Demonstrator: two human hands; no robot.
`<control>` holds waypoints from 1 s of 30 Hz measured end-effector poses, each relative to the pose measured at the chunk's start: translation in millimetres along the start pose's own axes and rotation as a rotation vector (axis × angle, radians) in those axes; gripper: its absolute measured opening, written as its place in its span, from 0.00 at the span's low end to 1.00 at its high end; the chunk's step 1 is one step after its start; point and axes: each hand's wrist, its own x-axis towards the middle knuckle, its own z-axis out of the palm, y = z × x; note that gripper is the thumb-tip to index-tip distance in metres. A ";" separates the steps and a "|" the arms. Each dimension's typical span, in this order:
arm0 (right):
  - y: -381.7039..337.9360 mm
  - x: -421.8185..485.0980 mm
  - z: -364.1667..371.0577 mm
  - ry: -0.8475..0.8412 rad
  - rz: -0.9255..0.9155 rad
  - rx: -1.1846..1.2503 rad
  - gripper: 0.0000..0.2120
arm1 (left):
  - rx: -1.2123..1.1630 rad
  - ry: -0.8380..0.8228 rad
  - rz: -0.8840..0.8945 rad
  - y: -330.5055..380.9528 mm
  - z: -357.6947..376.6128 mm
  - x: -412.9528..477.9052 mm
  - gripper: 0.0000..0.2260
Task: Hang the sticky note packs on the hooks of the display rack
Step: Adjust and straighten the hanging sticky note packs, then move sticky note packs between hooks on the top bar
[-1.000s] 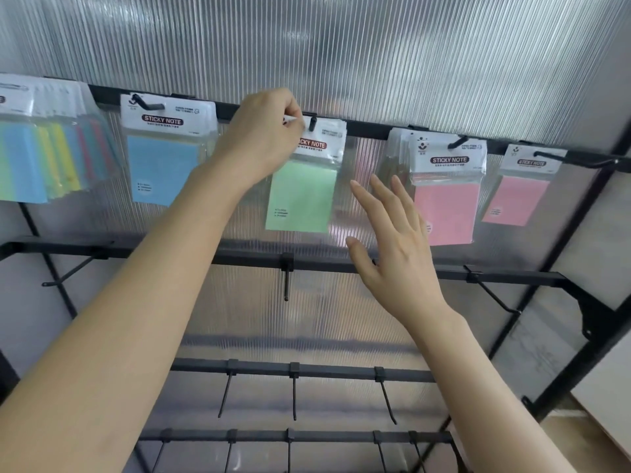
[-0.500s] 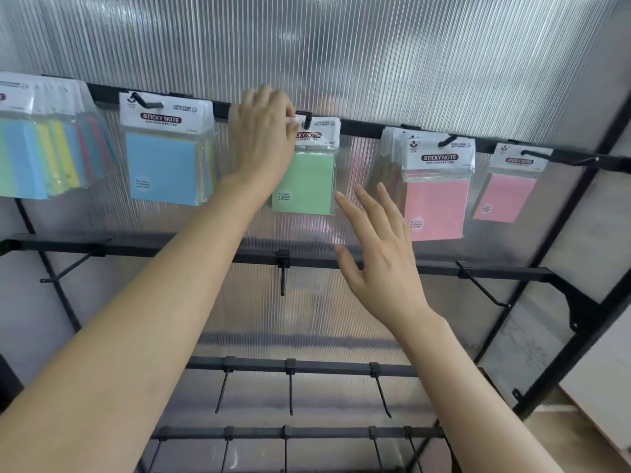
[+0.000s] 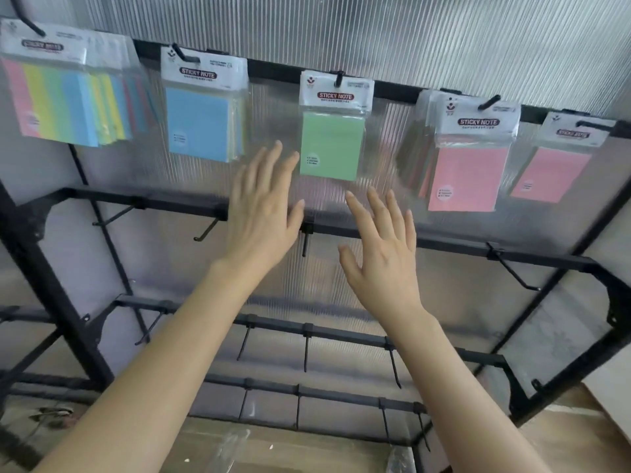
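A green sticky note pack [image 3: 333, 131] hangs by itself on the middle hook [image 3: 338, 78] of the rack's top bar. My left hand [image 3: 261, 206] is spread, fingers straight, just below and left of the pack, holding nothing. Below the pack and a little to its right, my right hand [image 3: 382, 250] is also spread and empty. On neighbouring hooks hang a multicolour bunch of packs [image 3: 68, 93], blue packs [image 3: 201, 107], pink packs [image 3: 467, 155] and a single pink pack [image 3: 556, 162].
The black rack [image 3: 454, 247] has lower bars with several bare hooks, one hook [image 3: 305, 242] right between my hands. A ribbed translucent panel [image 3: 375, 35] backs the rack. Clear plastic wrapping [image 3: 225, 448] and a brown floor lie below.
My left hand let go of the green pack's header and dropped down, fingers straightened; the pack now hangs free on its hook. The view tilted downward and shifted; my right hand stayed open.
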 end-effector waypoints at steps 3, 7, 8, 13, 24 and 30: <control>-12.3 -15.1 12.4 -0.019 0.018 0.029 0.29 | 0.048 -0.041 -0.035 -5.5 -3.6 -33.4 0.24; -34.8 -34.1 29.3 -0.081 0.015 0.098 0.29 | 0.109 -0.098 -0.092 -19.4 -11.9 -75.1 0.24; -41.6 -38.5 33.7 -0.100 0.014 0.118 0.28 | 0.123 -0.113 -0.109 -23.9 -14.1 -84.8 0.24; -82.3 -55.6 56.7 -0.182 -0.009 0.175 0.27 | 0.174 -0.200 -0.175 -55.1 -31.1 -133.5 0.24; -242.3 -82.4 99.6 -0.348 -0.059 0.273 0.31 | 0.253 -0.275 -0.361 -173.3 -126.2 -222.8 0.25; -340.6 -110.9 130.2 -0.449 -0.176 0.342 0.31 | 0.338 -0.324 -0.484 -245.5 -183.8 -281.1 0.26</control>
